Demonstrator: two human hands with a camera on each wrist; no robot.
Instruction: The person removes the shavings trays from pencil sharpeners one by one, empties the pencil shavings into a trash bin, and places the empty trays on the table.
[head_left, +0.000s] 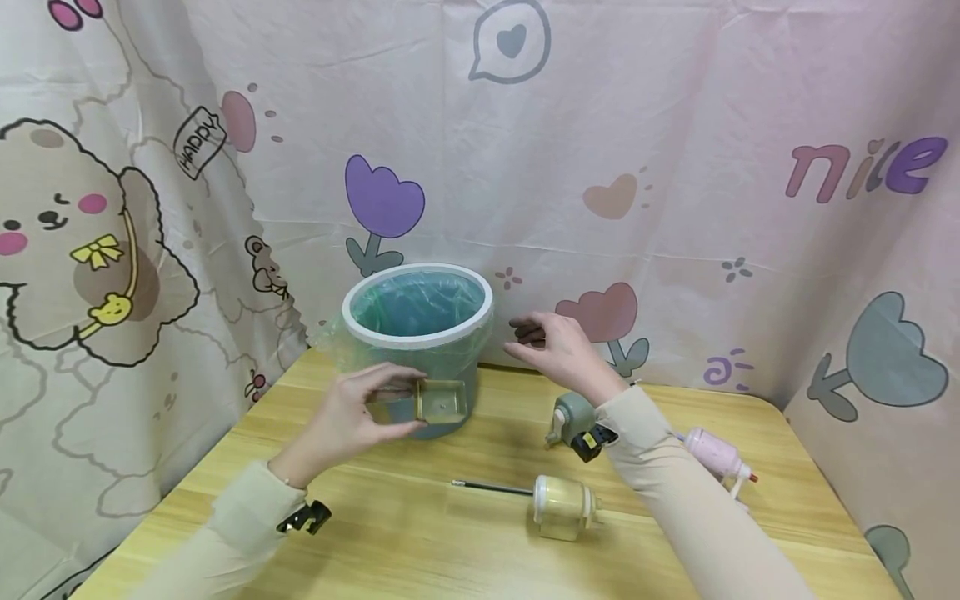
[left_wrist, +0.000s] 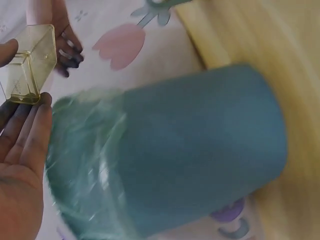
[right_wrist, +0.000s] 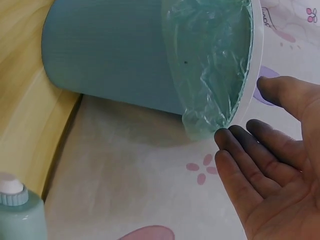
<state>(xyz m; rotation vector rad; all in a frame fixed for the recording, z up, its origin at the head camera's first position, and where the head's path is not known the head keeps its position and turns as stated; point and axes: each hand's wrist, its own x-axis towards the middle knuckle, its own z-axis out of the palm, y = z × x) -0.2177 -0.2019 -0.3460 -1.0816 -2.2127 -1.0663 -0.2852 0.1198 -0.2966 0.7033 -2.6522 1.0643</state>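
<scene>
My left hand [head_left: 352, 412] holds a small see-through yellowish plastic box [head_left: 441, 402] between thumb and fingers, in front of the bin. In the left wrist view the box [left_wrist: 37, 62] is tilted, and I cannot make out any contents. Behind it stands a blue-green bin [head_left: 450, 367] with a white rim and a thin green plastic liner [right_wrist: 210, 65]. To the right of the rim, my right hand [head_left: 558, 346] is raised with nothing in it. Its fingers are loosely extended, and the fingertips [right_wrist: 240, 132] look dark and smudged.
On the wooden table [head_left: 375, 533] lies a yellow pencil sharpener [head_left: 562, 508] with a black pencil [head_left: 495, 487] pointing left from it. A grey-green rounded item [head_left: 573, 412] stands by my right wrist. A pink one [head_left: 712, 454] lies farther right. Printed curtains [head_left: 675, 100] hang behind.
</scene>
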